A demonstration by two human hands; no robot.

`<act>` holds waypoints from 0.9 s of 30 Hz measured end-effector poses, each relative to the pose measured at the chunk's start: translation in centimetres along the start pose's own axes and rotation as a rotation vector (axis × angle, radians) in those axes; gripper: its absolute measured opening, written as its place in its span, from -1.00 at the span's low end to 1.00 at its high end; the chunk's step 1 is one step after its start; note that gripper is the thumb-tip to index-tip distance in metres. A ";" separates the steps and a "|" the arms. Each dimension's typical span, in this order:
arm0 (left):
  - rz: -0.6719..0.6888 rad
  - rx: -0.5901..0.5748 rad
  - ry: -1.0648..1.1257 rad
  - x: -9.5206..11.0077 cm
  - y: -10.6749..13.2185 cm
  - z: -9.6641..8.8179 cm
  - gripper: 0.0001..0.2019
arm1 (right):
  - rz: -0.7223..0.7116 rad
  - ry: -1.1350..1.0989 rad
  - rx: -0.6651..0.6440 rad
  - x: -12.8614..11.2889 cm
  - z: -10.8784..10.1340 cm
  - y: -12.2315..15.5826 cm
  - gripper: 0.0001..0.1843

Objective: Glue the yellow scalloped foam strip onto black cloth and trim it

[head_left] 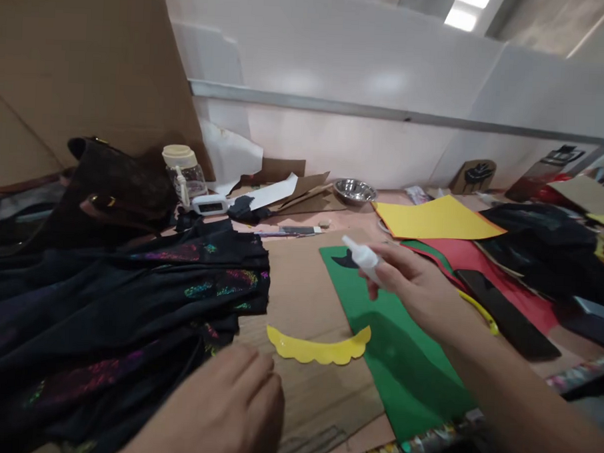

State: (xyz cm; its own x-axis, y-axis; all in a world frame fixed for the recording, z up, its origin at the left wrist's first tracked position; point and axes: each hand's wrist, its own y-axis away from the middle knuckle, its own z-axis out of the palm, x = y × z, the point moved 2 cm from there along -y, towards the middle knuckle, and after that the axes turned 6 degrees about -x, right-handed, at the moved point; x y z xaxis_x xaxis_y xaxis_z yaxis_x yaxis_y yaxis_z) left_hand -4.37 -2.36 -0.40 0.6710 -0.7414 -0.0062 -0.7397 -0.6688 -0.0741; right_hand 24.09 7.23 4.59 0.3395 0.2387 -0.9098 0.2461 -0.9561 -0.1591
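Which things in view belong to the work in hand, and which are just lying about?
Likely work:
white nozzle bottle in the right hand
yellow scalloped strip
cardboard beneath it
perhaps green sheet

Seemingly lying about:
metal bowl
lidded jar
dark cloth
dark bag

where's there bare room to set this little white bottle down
Bare cardboard shows beyond the yellow strip, between the dark cloth and the green sheet, and again on the strip's near side, between the left hand and that sheet. Crowded: the back, beside the metal bowl, and the right, around the red sheet.
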 end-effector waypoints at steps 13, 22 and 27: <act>-0.143 -0.125 0.287 -5.2 -4.6 0.7 -0.66 | -0.056 0.089 0.026 -0.7 0.9 4.2 -0.64; -0.158 -0.120 0.324 -6.1 -4.5 1.0 -0.71 | -0.052 0.192 0.036 1.1 -1.9 -1.9 -0.55; -0.150 -0.110 0.253 -5.7 -3.3 0.7 -0.74 | -0.041 0.134 -0.080 -0.3 0.6 -0.5 -0.56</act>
State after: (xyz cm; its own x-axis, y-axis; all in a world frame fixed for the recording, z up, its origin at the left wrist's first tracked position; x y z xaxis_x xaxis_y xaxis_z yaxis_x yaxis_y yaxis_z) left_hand -5.67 4.10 -0.81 0.7492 -0.6150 0.2459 -0.6440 -0.7631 0.0533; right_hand 23.32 7.52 4.72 0.4446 0.3032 -0.8429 0.3322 -0.9297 -0.1592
